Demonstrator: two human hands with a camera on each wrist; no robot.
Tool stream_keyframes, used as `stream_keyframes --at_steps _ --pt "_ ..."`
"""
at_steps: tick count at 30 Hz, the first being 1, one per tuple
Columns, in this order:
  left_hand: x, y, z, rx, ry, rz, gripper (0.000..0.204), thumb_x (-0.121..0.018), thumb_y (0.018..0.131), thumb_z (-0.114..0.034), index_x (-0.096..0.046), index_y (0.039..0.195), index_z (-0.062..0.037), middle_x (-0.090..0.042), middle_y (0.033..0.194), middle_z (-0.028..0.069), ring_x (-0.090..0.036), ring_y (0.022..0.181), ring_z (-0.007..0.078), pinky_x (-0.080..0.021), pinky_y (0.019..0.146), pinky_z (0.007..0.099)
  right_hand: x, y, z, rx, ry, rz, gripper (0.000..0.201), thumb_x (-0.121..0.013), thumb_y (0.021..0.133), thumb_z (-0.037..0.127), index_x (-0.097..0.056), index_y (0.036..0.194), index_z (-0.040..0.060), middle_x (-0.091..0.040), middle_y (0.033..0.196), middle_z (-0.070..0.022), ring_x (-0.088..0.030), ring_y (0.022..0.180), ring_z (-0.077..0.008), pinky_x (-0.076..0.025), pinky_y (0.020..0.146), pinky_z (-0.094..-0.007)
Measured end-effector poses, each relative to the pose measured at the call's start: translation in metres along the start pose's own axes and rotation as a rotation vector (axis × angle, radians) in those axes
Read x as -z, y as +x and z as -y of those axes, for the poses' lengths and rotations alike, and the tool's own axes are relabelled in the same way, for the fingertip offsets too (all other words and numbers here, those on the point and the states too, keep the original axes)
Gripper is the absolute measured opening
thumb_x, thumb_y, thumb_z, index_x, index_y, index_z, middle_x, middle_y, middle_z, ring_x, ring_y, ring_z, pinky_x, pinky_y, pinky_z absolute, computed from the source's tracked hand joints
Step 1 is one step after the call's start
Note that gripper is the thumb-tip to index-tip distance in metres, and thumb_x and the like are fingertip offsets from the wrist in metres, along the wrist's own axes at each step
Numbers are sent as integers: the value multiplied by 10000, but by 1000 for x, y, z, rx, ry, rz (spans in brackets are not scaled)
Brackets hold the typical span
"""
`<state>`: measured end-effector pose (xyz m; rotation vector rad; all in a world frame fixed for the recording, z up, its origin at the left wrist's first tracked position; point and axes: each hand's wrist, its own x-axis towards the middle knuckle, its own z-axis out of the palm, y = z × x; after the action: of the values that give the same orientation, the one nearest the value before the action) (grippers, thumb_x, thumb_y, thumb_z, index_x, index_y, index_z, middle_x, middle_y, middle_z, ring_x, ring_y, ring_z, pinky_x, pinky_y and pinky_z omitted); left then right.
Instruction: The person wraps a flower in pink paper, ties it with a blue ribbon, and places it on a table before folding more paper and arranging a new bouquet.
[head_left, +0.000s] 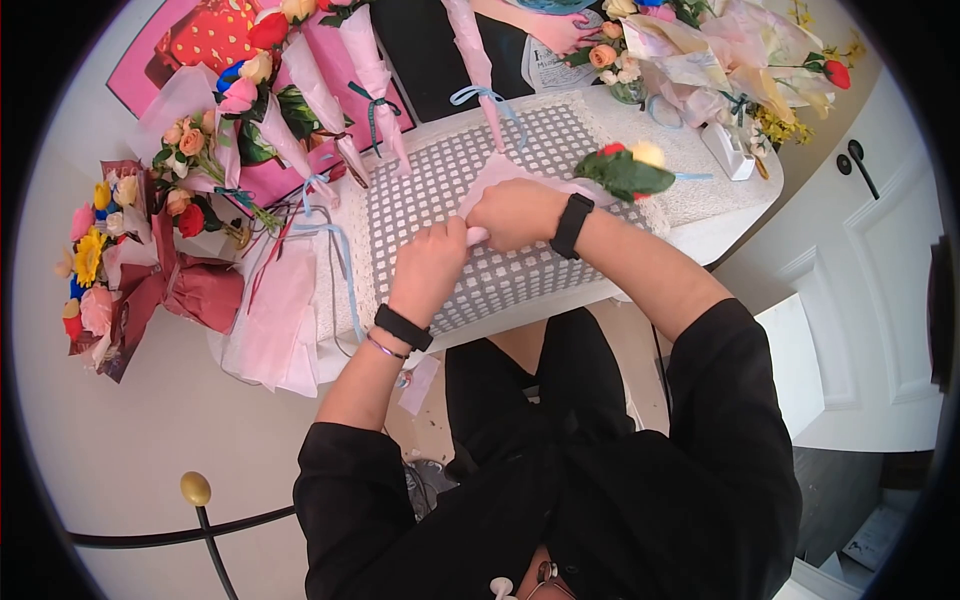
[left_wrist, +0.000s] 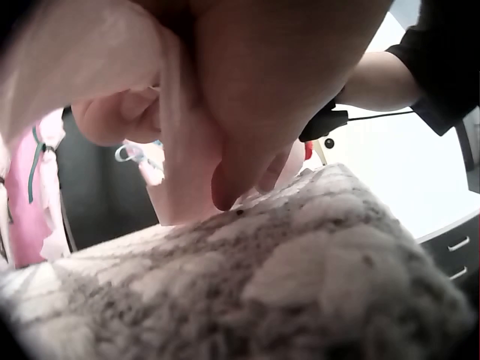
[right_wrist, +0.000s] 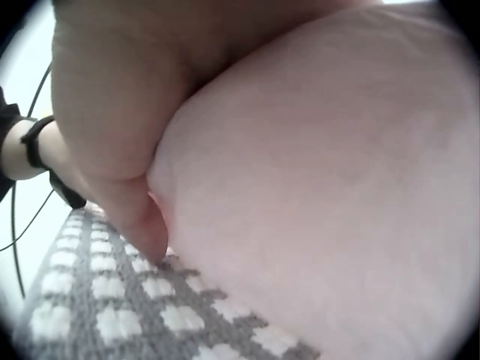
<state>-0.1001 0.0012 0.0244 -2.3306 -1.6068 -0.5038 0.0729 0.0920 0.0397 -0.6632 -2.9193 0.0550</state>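
Observation:
Pink wrapping paper is rolled around a small flower bunch, whose green leaves and red and cream blooms stick out at the right. My right hand grips the roll near its middle, fingers curled over it. At the roll's narrow lower end my left hand holds the paper, close beside the right. In the right wrist view the paper bulges broadly beside the thumb. A paper fold hangs by the fingers in the left wrist view, just above the tablecloth. The stems are hidden inside the wrap.
A grey-and-white checked cloth covers the table. Several wrapped flowers lie along the back and left, near loose pink sheets and a blue ribbon. A red-wrapped bouquet stands left; a white box sits right. Another person's hand shows behind.

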Motion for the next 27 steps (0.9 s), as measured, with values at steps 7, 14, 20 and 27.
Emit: stream_keyframes --at_steps 7,14,20,27 --pt "16 11 13 188 -359 288 315 -716 864 -281 -638 921 18 -677 758 205 -675 705 370 -523 646 445 5 2 19 -12 -220 -252 202 -708 737 194 -663 913 105 -678 859 -118 -686 789 -317 -525 706 -444" --pt "36 12 24 26 -463 236 303 -716 876 -264 -661 979 15 -694 828 202 -652 684 399 -514 649 446 29 -4 32 -51 -147 -176 208 -712 750 185 -650 923 90 -689 808 -122 -703 786 -303 -540 682 -438" --pt "24 -3 -7 48 -156 -1 271 -735 827 -230 -587 830 -3 -661 741 189 -669 723 382 -535 622 456 54 -8 27 14 -178 48 118 -687 740 125 -700 851 86 -694 781 -129 -710 760 -294 -549 662 -430" --pt "20 3 15 160 -456 238 273 -741 805 -230 -589 859 -9 -673 805 173 -674 719 379 -543 618 459 33 -5 36 -78 -403 -355 124 -686 729 119 -698 849 88 -696 778 -121 -713 751 -295 -549 647 -431"
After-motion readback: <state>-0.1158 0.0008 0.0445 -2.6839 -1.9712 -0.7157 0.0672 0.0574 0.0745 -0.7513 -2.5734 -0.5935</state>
